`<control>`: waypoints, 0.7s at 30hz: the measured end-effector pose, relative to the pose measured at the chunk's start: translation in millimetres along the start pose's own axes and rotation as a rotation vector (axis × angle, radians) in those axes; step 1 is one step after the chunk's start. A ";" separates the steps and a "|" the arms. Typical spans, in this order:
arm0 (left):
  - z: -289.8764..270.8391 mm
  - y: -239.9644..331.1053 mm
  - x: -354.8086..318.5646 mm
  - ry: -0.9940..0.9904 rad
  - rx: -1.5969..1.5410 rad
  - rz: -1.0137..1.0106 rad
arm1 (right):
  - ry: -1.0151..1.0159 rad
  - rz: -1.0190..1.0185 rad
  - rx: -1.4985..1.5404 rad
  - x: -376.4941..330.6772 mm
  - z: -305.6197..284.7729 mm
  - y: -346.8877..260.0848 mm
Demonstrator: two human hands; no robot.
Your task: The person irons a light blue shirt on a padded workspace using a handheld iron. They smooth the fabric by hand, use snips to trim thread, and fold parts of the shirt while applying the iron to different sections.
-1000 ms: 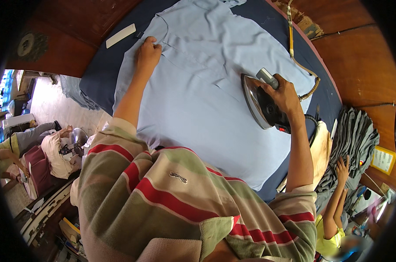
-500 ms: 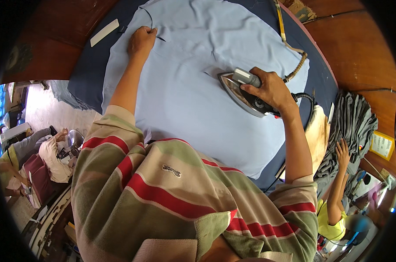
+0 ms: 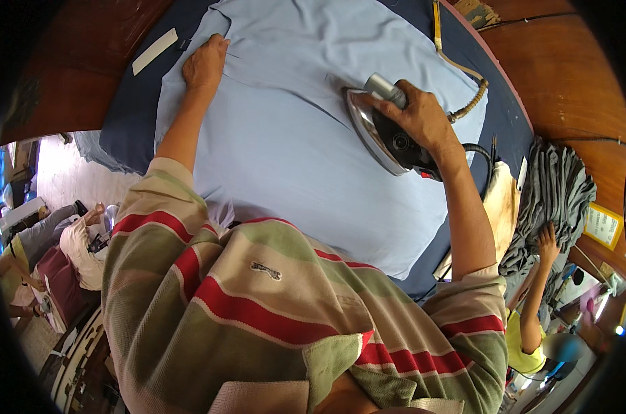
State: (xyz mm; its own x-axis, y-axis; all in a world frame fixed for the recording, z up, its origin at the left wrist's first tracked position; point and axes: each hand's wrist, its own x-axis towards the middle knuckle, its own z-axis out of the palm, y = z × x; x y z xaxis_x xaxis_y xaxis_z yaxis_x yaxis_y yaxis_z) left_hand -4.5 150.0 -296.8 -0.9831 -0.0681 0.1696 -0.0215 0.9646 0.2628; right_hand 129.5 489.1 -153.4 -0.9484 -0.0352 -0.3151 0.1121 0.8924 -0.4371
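A light blue garment [image 3: 292,165] lies spread over a dark navy ironing surface [image 3: 130,117], with a neck-like opening at its far left. My left hand [image 3: 206,63] is closed on the cloth beside that opening; the fingertips are partly hidden. Right of the garment's middle, my right hand [image 3: 423,117] wraps round the handle of a black and silver iron [image 3: 398,142]. The iron's pointed tip faces far left, and its metal sole appears to rest on the cloth. A long crease runs through the fabric left of the tip.
A white strip [image 3: 155,52] lies at the far left. A hose [image 3: 473,103] and a black cable [image 3: 480,149] run to the iron. A cream cloth [image 3: 500,207] sits at the right edge, near piled grey garments [image 3: 551,186] touched by a co-worker's hand [image 3: 549,243]. Another person is at lower left.
My left hand has moved left, and the garment's left side has shifted with it. The iron has gone slightly farther away from me. A longer crease shows left of its tip.
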 end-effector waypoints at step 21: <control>23.0 10.8 10.6 0.071 -0.073 0.102 | -0.019 -0.123 -0.068 65.1 0.9 3.0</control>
State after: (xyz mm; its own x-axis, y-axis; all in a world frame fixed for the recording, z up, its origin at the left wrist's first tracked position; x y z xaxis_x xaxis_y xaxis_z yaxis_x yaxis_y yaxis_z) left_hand -19.3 165.6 -314.0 -0.9641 0.0091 0.2656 0.0940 0.9464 0.3089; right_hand 68.4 489.0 -175.9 -0.9477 -0.1544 -0.2792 -0.0257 0.9092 -0.4156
